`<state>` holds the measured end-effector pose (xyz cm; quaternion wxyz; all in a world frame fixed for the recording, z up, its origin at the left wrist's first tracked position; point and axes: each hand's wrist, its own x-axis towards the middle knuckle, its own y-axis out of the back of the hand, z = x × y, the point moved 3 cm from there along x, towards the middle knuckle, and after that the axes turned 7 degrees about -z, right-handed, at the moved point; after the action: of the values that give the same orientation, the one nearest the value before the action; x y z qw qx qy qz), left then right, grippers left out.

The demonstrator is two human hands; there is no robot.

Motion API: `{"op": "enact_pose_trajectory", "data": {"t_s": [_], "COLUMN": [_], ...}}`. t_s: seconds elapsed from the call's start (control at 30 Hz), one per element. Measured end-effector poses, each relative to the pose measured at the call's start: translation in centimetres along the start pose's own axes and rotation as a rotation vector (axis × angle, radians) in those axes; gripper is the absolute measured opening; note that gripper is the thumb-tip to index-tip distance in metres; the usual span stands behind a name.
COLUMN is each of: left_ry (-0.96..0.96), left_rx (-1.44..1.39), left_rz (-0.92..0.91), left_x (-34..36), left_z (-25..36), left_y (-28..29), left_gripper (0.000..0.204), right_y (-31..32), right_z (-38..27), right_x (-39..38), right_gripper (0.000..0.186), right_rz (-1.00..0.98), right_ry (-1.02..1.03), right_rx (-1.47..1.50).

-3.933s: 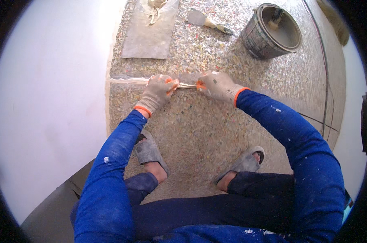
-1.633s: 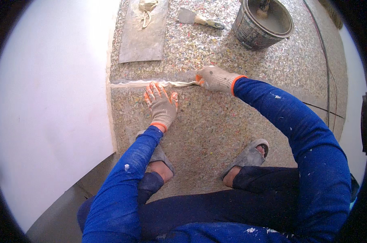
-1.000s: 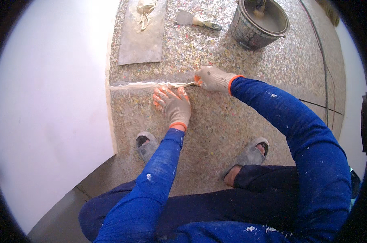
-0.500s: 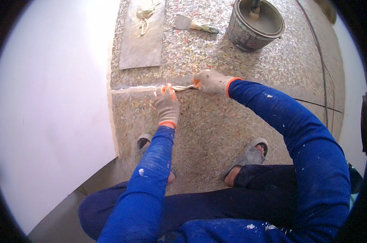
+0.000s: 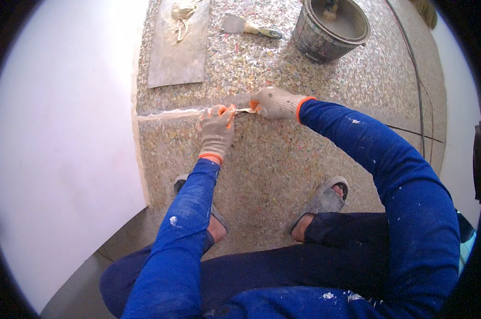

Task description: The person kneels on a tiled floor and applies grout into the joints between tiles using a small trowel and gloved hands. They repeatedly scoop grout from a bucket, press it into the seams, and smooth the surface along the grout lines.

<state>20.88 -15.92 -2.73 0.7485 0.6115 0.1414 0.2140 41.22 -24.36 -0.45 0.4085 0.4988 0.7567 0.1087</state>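
A thin, pale, tape-like strip (image 5: 244,110) runs between my two gloved hands, just above a seam in the speckled floor. My left hand (image 5: 217,127), in a beige glove with orange fingertips, has its fingers curled on the strip's left part. To the right, my right hand (image 5: 276,103) pinches the other end, and its fingertips are partly hidden. Left of my hands, a whitish line of filler (image 5: 171,115) follows the seam to the wall.
Beyond the seam lie a grey flat sheet (image 5: 174,69) with crumpled pale strips (image 5: 182,32) on it, a putty knife (image 5: 251,27) and a bucket (image 5: 315,45) with a brush (image 5: 331,7). A white wall (image 5: 65,133) rises at left; a dark cable (image 5: 413,58) runs at right.
My hands have drawn a little closer together, so less of the strip shows between them. The whole view has shifted slightly; the tools and bucket stay in place on the floor.
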Motion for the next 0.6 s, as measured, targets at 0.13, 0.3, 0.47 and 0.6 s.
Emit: {"op": "enact_pose_trajectory", "data": {"t_s": [0.13, 0.3, 0.47, 0.6], "left_ry": [-0.039, -0.04, -0.125, -0.048], "left_rx": [0.013, 0.059, 0.123, 0.122], "left_rz": [0.036, -0.006, -0.066, -0.02], "left_x": [0.07, 0.17, 0.44, 0.01], "left_z": [-0.15, -0.42, 0.09, -0.14], "left_y": [0.31, -0.01, -0.2, 0.06], "left_gripper": [0.021, 0.026, 0.034, 0.036], "right_y": [0.08, -0.54, -0.54, -0.48], "right_z": [-0.13, 0.41, 0.15, 0.13], "right_x": [-0.21, -0.45, -0.54, -0.92], "right_gripper": [0.029, 0.031, 0.031, 0.029], "right_rz": [-0.02, 0.0, 0.012, 0.018], "right_ry": [-0.026, 0.01, 0.024, -0.032], "right_rx": [0.076, 0.014, -0.01, -0.004]}}
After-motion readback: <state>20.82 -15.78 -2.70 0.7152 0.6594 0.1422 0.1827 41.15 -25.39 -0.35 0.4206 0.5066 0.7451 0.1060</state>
